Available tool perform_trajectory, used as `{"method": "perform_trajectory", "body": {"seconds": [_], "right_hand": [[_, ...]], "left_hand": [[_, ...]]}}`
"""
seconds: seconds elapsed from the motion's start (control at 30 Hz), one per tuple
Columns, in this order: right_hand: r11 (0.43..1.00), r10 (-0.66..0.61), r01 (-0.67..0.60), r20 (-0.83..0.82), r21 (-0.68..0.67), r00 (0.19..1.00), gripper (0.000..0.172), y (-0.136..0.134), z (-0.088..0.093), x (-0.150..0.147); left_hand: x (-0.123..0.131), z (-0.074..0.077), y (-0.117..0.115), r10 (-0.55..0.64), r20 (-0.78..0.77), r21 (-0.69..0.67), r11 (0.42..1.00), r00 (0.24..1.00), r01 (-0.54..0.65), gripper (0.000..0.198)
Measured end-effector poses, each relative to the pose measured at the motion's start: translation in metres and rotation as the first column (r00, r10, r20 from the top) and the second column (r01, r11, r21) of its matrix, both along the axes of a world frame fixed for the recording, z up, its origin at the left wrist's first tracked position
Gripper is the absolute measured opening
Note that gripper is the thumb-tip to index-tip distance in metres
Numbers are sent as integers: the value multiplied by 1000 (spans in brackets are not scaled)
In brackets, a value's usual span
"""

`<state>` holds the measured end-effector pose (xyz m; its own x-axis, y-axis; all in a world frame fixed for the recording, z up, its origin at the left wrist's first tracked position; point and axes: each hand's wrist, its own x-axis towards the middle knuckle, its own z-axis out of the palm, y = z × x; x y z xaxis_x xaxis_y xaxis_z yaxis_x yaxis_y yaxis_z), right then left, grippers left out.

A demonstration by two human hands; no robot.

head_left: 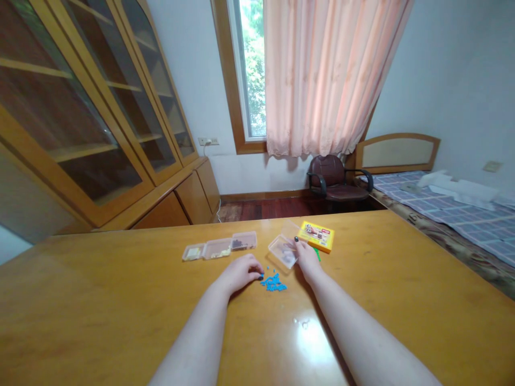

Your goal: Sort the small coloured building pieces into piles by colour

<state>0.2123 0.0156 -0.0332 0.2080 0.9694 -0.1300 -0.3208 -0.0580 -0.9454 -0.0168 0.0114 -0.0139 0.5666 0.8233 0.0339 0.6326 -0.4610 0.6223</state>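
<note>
A small heap of blue beads [273,283] lies on the wooden table [120,300] between my hands. My left hand [242,271] rests beside the heap with its fingers curled down, fingertips touching the nearest beads. My right hand [306,256] grips the edge of a small clear plastic box [282,251], tilted toward the beads. A green stick-like thing [317,254] peeks out beside my right hand.
A row of three clear compartment boxes [219,247] lies to the left, one holding dark pieces. A yellow packet [317,236] sits behind the right hand. Beyond the table stand a chair [338,179], a bed [450,209] and glass-door cabinets [100,123].
</note>
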Motion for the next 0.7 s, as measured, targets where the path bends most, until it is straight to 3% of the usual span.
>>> {"method": "perform_trajectory", "body": {"seconds": [0.33,0.53,0.7], "right_hand": [[1000,17,-18,67,17,998,33,0,-3,-3],[988,133,-146,204,48,970,37,-5,-2,-10],[977,183,-204,233,67,955,39,-9,1,-13]], "left_hand": [[7,4,-1,49,-16,117,992,999,-47,14],[14,6,-2,221,283,338,888,933,-313,22],[16,7,-3,212,176,296,920,961,-257,31]]}}
